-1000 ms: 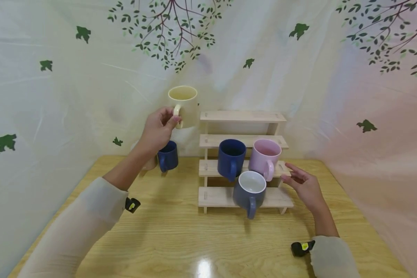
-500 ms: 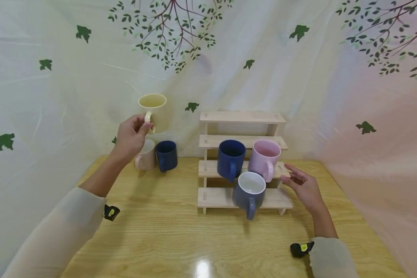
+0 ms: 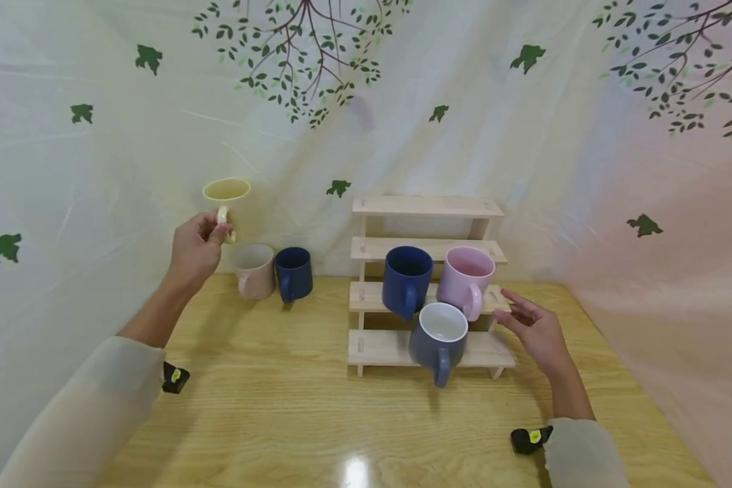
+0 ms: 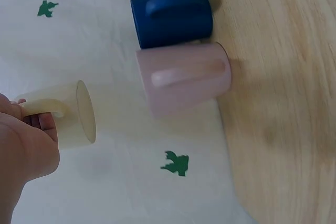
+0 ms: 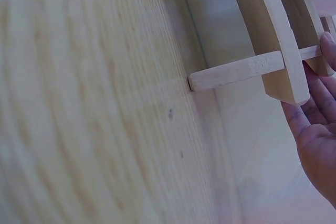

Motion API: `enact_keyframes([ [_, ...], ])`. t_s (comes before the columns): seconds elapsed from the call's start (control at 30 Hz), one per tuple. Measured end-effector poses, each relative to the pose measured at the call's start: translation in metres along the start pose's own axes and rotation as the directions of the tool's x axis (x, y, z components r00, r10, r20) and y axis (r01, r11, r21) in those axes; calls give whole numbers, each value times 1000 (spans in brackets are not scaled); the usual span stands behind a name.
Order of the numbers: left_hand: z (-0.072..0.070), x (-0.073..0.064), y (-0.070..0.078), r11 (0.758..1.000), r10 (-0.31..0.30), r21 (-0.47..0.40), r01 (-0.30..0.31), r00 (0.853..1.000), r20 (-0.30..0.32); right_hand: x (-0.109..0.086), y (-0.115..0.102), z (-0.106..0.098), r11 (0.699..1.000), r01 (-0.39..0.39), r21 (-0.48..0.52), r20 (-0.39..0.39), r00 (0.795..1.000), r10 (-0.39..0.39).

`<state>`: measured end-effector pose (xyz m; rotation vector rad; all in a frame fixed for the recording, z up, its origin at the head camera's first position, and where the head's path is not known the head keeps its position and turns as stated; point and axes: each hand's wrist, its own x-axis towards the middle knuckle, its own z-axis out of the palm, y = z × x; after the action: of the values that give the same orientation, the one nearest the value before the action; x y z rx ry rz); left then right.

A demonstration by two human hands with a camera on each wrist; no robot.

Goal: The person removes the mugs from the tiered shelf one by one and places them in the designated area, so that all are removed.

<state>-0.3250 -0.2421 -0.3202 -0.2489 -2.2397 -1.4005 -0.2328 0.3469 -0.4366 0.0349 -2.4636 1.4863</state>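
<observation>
My left hand (image 3: 196, 247) pinches the handle of a pale yellow mug (image 3: 239, 211), raised upright off the table at the left. In the left wrist view, the fingers pass through the mug's handle (image 4: 50, 107). Just right of and below it, a beige-pink mug (image 3: 259, 276) and a small navy mug (image 3: 297, 274) stand side by side on the table. My right hand (image 3: 539, 339) grips the right end of a shelf on the tiered wooden stand (image 3: 381, 347), thumb at the front edge. The right wrist view shows fingers behind the shelf end, partly hidden.
A navy mug (image 3: 404, 285) and a pink mug (image 3: 460, 288) sit on the stand's second shelf from the bottom. A grey-blue mug (image 3: 428, 347) with a white inside is on the lowest shelf. Behind the wooden table (image 3: 280, 407) hangs a leaf-patterned cloth (image 3: 390, 149).
My left hand has carried the yellow mug leftward and somewhat down, away from the stand. The beige-pink mug has come into full view. My right hand stays at the shelf end.
</observation>
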Motion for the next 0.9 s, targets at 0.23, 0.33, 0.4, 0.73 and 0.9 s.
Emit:
enact_keyframes([
  [0.23, -21, -4, -20, 996, -46, 72, 48, 999, -26, 2, 3, 0, 1000, 12, 6, 8, 1000, -12],
  [0.33, -30, -6, -29, 992, -72, 103, 75, 997, -36, 2, 3, 0, 1000, 9, 4, 7, 1000, -9],
  [0.4, -36, -7, -35, 989, -95, 111, 99, 994, -44, 2, 2, 0, 1000, 5, 0, 6, 1000, -5],
  [0.73, -53, -20, -65, 976, -160, 139, 167, 985, -57, 1, 2, -1, 1000, 11, -7, 5, 1000, -11],
  [0.9, -57, -28, -79, 970, -181, 154, 189, 981, -62, 2, 3, 0, 1000, 22, 3, 6, 1000, -22],
])
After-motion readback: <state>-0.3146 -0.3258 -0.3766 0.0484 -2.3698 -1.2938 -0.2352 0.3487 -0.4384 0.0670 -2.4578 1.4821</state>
